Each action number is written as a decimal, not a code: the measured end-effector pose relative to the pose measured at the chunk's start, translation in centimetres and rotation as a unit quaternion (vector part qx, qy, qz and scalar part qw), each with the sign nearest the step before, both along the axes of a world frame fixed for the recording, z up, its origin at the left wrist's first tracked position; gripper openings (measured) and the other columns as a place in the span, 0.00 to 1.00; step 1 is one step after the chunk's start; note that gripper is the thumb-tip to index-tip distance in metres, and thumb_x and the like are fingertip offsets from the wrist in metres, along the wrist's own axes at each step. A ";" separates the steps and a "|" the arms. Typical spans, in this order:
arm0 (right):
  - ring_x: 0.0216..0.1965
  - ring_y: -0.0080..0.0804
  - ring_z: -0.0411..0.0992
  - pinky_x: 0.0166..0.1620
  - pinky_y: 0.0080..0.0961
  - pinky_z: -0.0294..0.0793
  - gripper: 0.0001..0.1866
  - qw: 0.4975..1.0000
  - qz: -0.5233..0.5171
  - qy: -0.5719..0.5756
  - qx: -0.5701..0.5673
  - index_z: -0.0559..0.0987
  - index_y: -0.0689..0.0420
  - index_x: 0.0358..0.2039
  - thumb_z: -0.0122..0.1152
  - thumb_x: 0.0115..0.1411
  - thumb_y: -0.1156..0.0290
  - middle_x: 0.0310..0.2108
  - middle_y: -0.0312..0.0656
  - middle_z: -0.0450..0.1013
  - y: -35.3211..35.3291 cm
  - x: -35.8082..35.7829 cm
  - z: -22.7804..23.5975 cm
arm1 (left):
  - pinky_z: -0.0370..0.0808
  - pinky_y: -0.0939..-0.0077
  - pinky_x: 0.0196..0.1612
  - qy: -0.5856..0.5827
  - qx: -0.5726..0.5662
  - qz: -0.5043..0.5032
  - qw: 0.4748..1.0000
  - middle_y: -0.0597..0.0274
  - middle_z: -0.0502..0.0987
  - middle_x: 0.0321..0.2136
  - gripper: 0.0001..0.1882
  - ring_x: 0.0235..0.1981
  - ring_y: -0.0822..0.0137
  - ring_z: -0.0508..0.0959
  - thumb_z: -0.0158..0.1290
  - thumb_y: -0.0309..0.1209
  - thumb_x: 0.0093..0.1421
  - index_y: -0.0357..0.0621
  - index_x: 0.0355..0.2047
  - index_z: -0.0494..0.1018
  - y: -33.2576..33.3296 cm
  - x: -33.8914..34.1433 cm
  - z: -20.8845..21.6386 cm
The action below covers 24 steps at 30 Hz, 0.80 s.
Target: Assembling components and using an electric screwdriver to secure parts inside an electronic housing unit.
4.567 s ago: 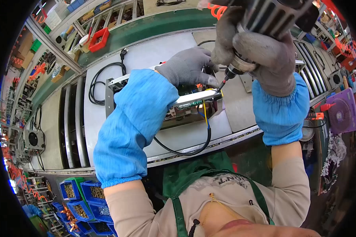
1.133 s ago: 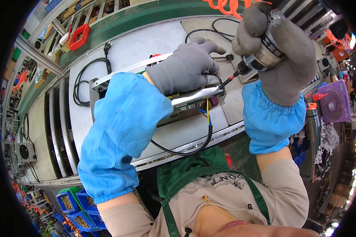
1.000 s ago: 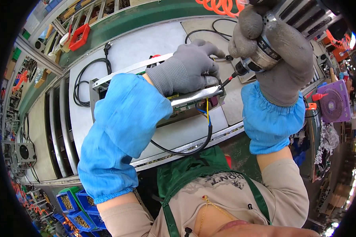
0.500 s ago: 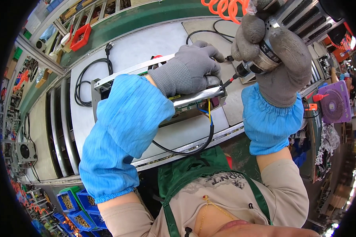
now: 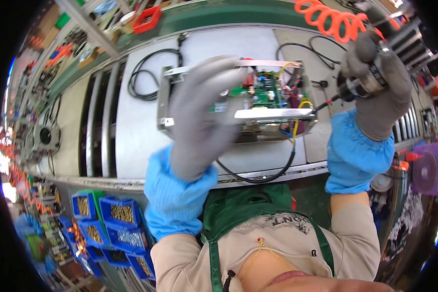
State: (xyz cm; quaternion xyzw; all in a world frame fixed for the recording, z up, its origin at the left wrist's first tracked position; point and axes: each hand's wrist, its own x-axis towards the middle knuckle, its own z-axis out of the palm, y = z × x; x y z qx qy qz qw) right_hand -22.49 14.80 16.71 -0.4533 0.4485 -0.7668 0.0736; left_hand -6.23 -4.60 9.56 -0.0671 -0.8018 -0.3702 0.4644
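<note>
My right hand (image 5: 382,92), in a grey glove, grips a power screwdriver (image 5: 349,89). Its thin bit points left and down, with the tip at or very near the right end of the front metal rail (image 5: 263,114). That rail belongs to an open metal chassis (image 5: 164,104) holding a green circuit board (image 5: 268,92) and coloured wires. Over the chassis's left part is my gloved left hand (image 5: 199,114), blurred by motion, its fingers stretched out and seemingly holding nothing. It hides some of the board and rails. A black cable (image 5: 263,181) loops from the chassis's front right.
The chassis lies on a white work surface (image 5: 136,131). Black cords (image 5: 140,73) coil behind it at left. An orange coiled hose (image 5: 326,22) hangs at the upper right. Blue bins (image 5: 124,226) of small metal parts stand low left; a purple fan (image 5: 428,168) is at right.
My left hand has let go of the chassis's right part and moved left, uncovering the board. The screwdriver stays at the rail's right end. The whole view has shifted.
</note>
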 end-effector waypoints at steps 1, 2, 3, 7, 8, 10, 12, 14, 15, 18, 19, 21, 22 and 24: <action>0.27 0.30 0.68 0.30 0.28 0.68 0.15 0.996 0.086 -0.016 -0.027 0.72 0.67 0.44 0.52 0.61 0.69 0.31 0.43 0.70 1.1 -0.7 0.8 | 0.70 0.67 0.54 0.045 0.088 0.066 0.993 0.52 0.72 0.48 0.19 0.52 0.61 0.72 0.47 0.19 0.55 0.35 0.48 0.72 -0.7 2.0 -1.7; 0.27 0.30 0.68 0.30 0.28 0.68 0.15 0.994 0.104 -0.020 -0.034 0.72 0.67 0.44 0.52 0.61 0.69 0.31 0.43 0.70 1.0 -0.8 0.8 | 0.70 0.69 0.54 0.036 0.175 0.183 0.967 0.51 0.72 0.49 0.20 0.52 0.62 0.72 0.46 0.18 0.55 0.34 0.50 0.70 -1.6 4.6 -3.3; 0.26 0.29 0.66 0.30 0.28 0.66 0.16 0.995 0.090 -0.014 -0.041 0.72 0.67 0.44 0.51 0.61 0.68 0.30 0.42 0.69 0.9 -1.1 0.5 | 0.69 0.70 0.55 0.030 0.264 0.287 0.920 0.50 0.71 0.50 0.22 0.52 0.62 0.72 0.46 0.18 0.55 0.33 0.53 0.68 -2.6 6.4 -5.5; 0.26 0.27 0.65 0.31 0.27 0.64 0.20 1.000 0.016 -0.011 0.006 0.70 0.68 0.47 0.51 0.62 0.65 0.31 0.41 0.68 -0.2 0.0 1.2 | 0.69 0.71 0.55 -0.171 0.313 0.224 0.907 0.52 0.72 0.48 0.25 0.52 0.61 0.74 0.49 0.18 0.54 0.33 0.55 0.66 -3.3 11.0 -11.4; 0.27 0.25 0.65 0.32 0.26 0.64 0.25 0.999 -0.039 -0.006 0.013 0.68 0.69 0.53 0.51 0.61 0.63 0.31 0.40 0.66 0.4 -0.2 0.7 | 0.70 0.71 0.54 -0.148 0.273 0.194 0.931 0.54 0.72 0.46 0.25 0.51 0.62 0.74 0.51 0.18 0.53 0.33 0.54 0.66 -2.6 10.6 -11.1; 0.26 0.24 0.64 0.32 0.26 0.64 0.27 0.995 0.097 0.026 -0.024 0.67 0.69 0.55 0.51 0.61 0.63 0.30 0.40 0.65 1.3 -0.4 1.6 | 0.72 0.71 0.49 -0.179 0.279 0.222 0.917 0.54 0.73 0.40 0.23 0.42 0.64 0.75 0.51 0.19 0.51 0.35 0.50 0.68 -2.2 9.5 -10.5; 0.22 0.19 0.60 0.29 0.23 0.64 0.27 0.992 0.097 0.065 -0.048 0.66 0.70 0.56 0.49 0.58 0.66 0.27 0.37 0.62 2.3 0.0 2.4 | 0.72 0.71 0.42 -0.196 0.231 0.250 0.920 0.55 0.72 0.35 0.23 0.35 0.65 0.74 0.50 0.19 0.49 0.37 0.49 0.68 -2.2 8.5 -10.3; 0.22 0.17 0.60 0.28 0.21 0.63 0.27 0.995 0.021 0.081 0.045 0.67 0.70 0.55 0.50 0.57 0.68 0.27 0.36 0.63 3.1 -1.2 3.5 | 0.71 0.71 0.36 -0.185 0.172 0.274 0.928 0.57 0.68 0.29 0.25 0.29 0.64 0.71 0.49 0.20 0.49 0.39 0.50 0.66 -2.0 7.6 -10.1; 0.21 0.16 0.59 0.26 0.19 0.62 0.28 0.984 -0.061 0.095 0.138 0.68 0.69 0.55 0.50 0.55 0.69 0.27 0.36 0.63 3.3 -1.5 4.0 | 0.71 0.71 0.36 -0.183 0.171 0.277 0.928 0.57 0.68 0.29 0.25 0.29 0.64 0.71 0.49 0.20 0.49 0.39 0.50 0.66 -1.9 7.5 -10.0; 0.21 0.16 0.63 0.21 0.13 0.59 0.27 0.949 -0.141 0.038 0.278 0.70 0.63 0.53 0.53 0.49 0.74 0.30 0.36 0.68 1.9 -1.6 2.1 | 0.73 0.69 0.35 -0.165 0.164 0.263 0.936 0.55 0.70 0.31 0.27 0.29 0.61 0.73 0.49 0.21 0.49 0.39 0.53 0.64 -2.0 7.5 -10.3; 0.20 0.17 0.64 0.18 0.10 0.56 0.28 0.931 -0.153 0.021 0.330 0.70 0.60 0.54 0.53 0.48 0.76 0.33 0.36 0.70 0.4 -2.2 0.0 | 0.73 0.69 0.35 -0.168 0.166 0.274 0.932 0.55 0.70 0.31 0.27 0.29 0.61 0.73 0.49 0.21 0.49 0.39 0.53 0.64 -1.8 7.8 -10.4; 0.21 0.19 0.66 0.23 0.17 0.64 0.23 0.909 -0.102 0.002 0.403 0.73 0.61 0.49 0.57 0.49 0.74 0.36 0.38 0.73 -0.6 -3.2 -1.7 | 0.74 0.63 0.35 -0.207 0.193 0.315 0.906 0.52 0.72 0.34 0.28 0.30 0.56 0.76 0.49 0.21 0.50 0.40 0.54 0.62 -1.2 7.3 -9.4; 0.21 0.19 0.66 0.23 0.17 0.64 0.23 0.893 -0.101 -0.009 0.439 0.73 0.61 0.48 0.58 0.49 0.74 0.36 0.38 0.74 -0.9 -3.6 -2.0 | 0.75 0.58 0.35 -0.247 0.172 0.339 0.891 0.49 0.73 0.37 0.29 0.30 0.50 0.78 0.49 0.22 0.51 0.41 0.56 0.61 -1.2 7.1 -9.5; 0.22 0.19 0.67 0.24 0.17 0.65 0.23 0.906 -0.046 -0.067 0.415 0.73 0.61 0.47 0.59 0.49 0.72 0.35 0.38 0.74 -1.3 -5.2 -3.9 | 0.75 0.57 0.36 -0.215 0.168 0.345 0.898 0.47 0.73 0.38 0.28 0.31 0.48 0.78 0.49 0.22 0.51 0.41 0.55 0.62 -0.9 6.7 -9.4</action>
